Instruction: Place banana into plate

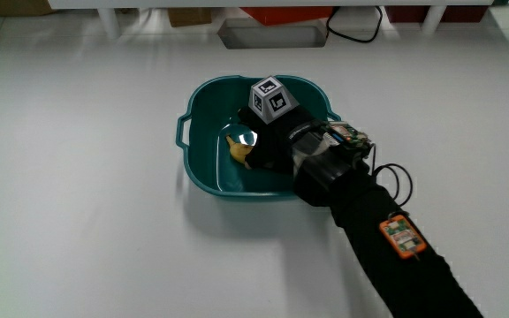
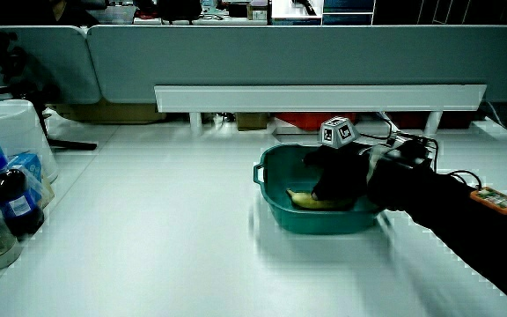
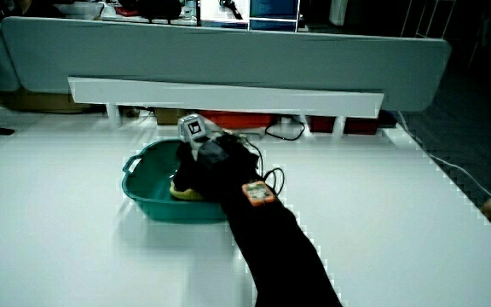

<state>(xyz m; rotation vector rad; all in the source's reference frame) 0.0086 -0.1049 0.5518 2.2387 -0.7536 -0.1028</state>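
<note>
**Banana down inside the teal dish, hand on top of it**

From the main view, the yellow banana is seen lying on the floor of the teal plastic plate with raised walls and side handles. The black-gloved hand, with the small patterned cube on its back, is held directly over it inside the plate. Only a short end of the fruit is shown past the fingers, which are curled down onto it; whether it is gripped or merely touched cannot be told here.

In a side view, the banana is shown as a low yellow strip flat on the plate's bottom, its long axis running along the plate rather than standing up. The hand is planted on the end of it nearer the forearm.

In a side view, the same is confirmed: the banana rests under the hand, within the plate's wall.

The placement is judged as good as made. What the coming move turns on is that the fruit lies straight beneath the fingers, so a plain loosening and a lift upward would be called for.
</note>
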